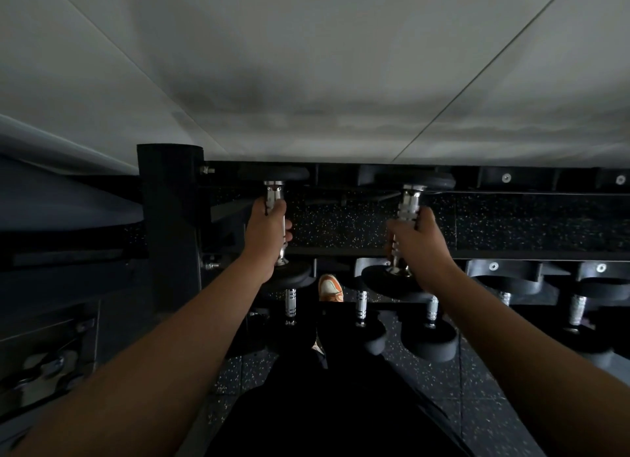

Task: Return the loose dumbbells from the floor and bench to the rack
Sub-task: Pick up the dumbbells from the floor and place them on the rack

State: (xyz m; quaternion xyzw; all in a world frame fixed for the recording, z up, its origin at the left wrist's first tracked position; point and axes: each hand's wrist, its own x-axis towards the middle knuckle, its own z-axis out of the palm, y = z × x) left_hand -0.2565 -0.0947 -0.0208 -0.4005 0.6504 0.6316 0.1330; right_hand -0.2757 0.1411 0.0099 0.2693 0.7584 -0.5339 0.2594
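Observation:
I look down at a black dumbbell rack (375, 253) against a pale wall. My left hand (266, 233) is wrapped around the chrome handle of a black-headed dumbbell (274, 192) lying across the rack's top tier, far head at the back rail. My right hand (421, 241) grips the handle of a second dumbbell (410, 200) beside it, near head (388, 282) over the front rail, slightly tilted. Whether either dumbbell fully rests in its cradle I cannot tell.
Several more dumbbells (429, 337) sit on the lower tier, with black cradles (494, 269) to the right. A thick black rack post (168, 224) stands at the left. An orange-and-white shoe (330, 287) shows on the speckled rubber floor (477, 405).

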